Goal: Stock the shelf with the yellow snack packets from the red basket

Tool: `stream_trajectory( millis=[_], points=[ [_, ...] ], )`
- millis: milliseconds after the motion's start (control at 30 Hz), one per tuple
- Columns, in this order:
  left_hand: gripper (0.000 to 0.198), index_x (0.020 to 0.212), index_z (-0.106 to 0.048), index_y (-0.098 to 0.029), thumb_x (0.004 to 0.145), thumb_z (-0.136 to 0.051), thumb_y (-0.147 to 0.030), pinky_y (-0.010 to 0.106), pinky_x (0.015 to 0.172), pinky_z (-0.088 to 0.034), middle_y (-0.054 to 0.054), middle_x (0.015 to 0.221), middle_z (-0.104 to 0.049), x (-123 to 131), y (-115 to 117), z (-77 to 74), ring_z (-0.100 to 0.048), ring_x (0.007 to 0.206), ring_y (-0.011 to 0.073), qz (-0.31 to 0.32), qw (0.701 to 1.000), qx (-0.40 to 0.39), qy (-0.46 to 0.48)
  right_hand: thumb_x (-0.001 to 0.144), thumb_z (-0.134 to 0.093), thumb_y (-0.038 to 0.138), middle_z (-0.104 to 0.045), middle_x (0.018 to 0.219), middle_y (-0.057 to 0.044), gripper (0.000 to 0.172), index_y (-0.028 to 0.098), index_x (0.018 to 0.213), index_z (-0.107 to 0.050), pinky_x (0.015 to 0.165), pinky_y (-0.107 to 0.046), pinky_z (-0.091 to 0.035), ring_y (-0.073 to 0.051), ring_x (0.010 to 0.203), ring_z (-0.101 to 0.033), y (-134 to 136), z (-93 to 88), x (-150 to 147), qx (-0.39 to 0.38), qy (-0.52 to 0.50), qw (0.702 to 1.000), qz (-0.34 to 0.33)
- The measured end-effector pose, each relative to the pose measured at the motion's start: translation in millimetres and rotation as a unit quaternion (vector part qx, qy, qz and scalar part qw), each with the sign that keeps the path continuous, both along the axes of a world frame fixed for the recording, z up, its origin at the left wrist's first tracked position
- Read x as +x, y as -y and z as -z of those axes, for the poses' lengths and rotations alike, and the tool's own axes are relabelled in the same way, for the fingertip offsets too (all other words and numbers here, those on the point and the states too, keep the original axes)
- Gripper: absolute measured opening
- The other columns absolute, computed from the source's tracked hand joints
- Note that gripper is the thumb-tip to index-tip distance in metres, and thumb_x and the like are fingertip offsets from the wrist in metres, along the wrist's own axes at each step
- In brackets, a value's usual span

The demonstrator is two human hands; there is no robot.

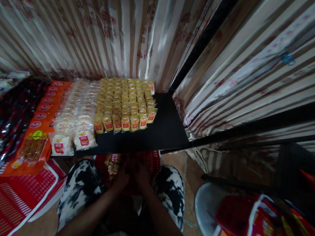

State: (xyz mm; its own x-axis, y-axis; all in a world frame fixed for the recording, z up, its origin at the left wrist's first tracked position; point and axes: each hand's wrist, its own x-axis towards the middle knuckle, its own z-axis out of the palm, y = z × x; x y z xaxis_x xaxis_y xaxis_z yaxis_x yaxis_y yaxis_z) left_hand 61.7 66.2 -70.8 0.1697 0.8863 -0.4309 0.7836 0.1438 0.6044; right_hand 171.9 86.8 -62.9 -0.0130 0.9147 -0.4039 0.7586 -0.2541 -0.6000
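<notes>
Both my hands reach down between my knees into a red plastic basket (pixel 153 160) under the black shelf (pixel 161 131). My left hand (pixel 120 178) and my right hand (pixel 141 176) are close together in deep shadow, beside small yellow snack packets (pixel 111 165) lying in the basket. The fingers are too dark to make out, and I cannot tell whether they hold anything. On the shelf above stand tidy rows of small yellow packets (pixel 125 99), with rows of pale round cakes in clear wrap (pixel 75 117) to their left.
Orange packets (pixel 43 119) and dark shiny packets (pixel 3 120) lie at the left. A red basket (pixel 11 192) sits on the floor at lower left. A white stool with red packs (pixel 258 226) stands at lower right. Striped curtains (pixel 99 25) close off the back.
</notes>
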Motion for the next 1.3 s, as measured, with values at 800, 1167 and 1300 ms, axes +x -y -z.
stream_trajectory(
  millis=[800,1167,1300],
  points=[
    [0.025,0.096,-0.054,-0.017,0.073,-0.057,-0.028,0.034,0.083,-0.048,0.005,0.093,-0.065,14.1,3.0,-125.8,-0.062,0.087,0.0177,-0.157,0.930,0.110,0.313,0.070,-0.068,0.049,-0.069,0.098,-0.004,0.044,0.022,0.104,-0.066,0.077,-0.031,-0.049,-0.022,0.091,-0.063,7.2,-134.4,50.3,-0.024,-0.572,0.805,0.159],
    [0.037,0.113,-0.054,-0.018,0.077,-0.055,-0.029,0.029,0.073,-0.052,0.011,0.116,-0.053,8.1,-24.7,-157.0,-0.061,0.085,0.0144,-0.021,0.931,0.198,0.305,0.072,-0.069,0.033,-0.070,0.087,0.000,0.028,0.024,0.098,-0.063,0.062,-0.020,-0.052,-0.011,0.069,-0.064,-10.5,-145.2,61.3,-0.012,-0.611,0.732,0.301],
    [0.034,0.108,-0.058,-0.017,0.077,-0.055,-0.031,0.028,0.070,-0.051,0.010,0.107,-0.056,8.3,-39.5,-168.1,-0.059,0.080,0.0142,-0.019,0.936,0.191,0.296,0.077,-0.065,0.036,-0.069,0.077,-0.005,0.020,0.018,0.085,-0.064,0.060,-0.020,-0.053,-0.012,0.066,-0.065,-13.8,-141.0,62.3,-0.054,-0.599,0.738,0.307]
  ],
)
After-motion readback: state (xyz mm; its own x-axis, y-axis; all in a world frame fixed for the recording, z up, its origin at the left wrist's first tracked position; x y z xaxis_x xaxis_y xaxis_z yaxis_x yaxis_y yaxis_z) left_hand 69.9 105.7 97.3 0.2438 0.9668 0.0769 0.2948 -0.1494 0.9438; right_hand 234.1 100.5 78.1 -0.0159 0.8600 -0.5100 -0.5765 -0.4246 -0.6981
